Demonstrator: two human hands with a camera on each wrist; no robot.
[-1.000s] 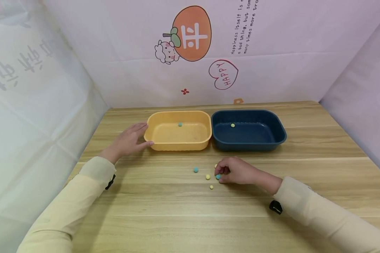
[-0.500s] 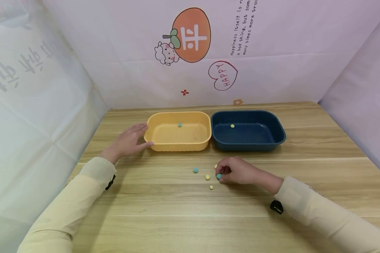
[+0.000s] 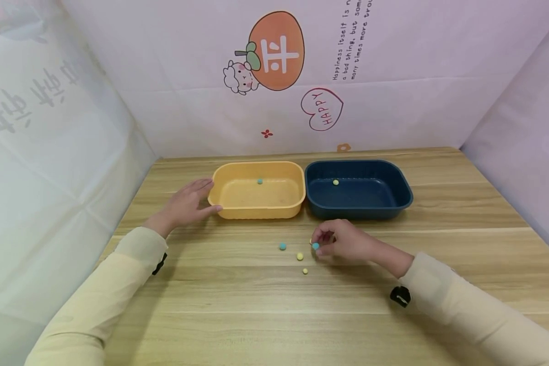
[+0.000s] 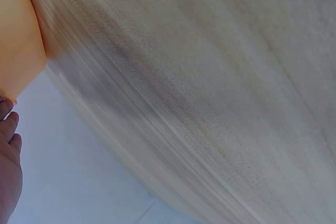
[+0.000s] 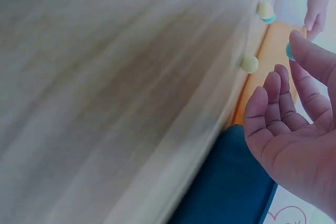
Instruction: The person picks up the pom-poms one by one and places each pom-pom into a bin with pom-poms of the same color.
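Between thumb and index finger, my right hand (image 3: 346,243) pinches a small blue ball (image 3: 315,246), low over the table in front of the trays. In the right wrist view the ball (image 5: 290,52) peeks out beside the thumb, and the other fingers are loosely bent. My left hand (image 3: 185,204) rests with spread fingers against the left end of a yellow tray (image 3: 256,213), its thumb at the front rim. Near the right hand lie a yellow ball (image 3: 300,256), a smaller yellow one, a blue ball (image 3: 282,246) and a yellow ball mostly hidden behind the fingers.
A dark blue tray (image 3: 359,213) stands right beside the yellow one. One blue ball (image 3: 260,181) lies in the yellow tray, one yellow ball (image 3: 336,182) in the dark blue tray. A printed white cloth (image 3: 187,112) hangs behind the wooden table (image 3: 238,315).
My right hand has lifted the pinched blue ball slightly and moved it a little toward the trays. The left hand stays at the yellow tray.
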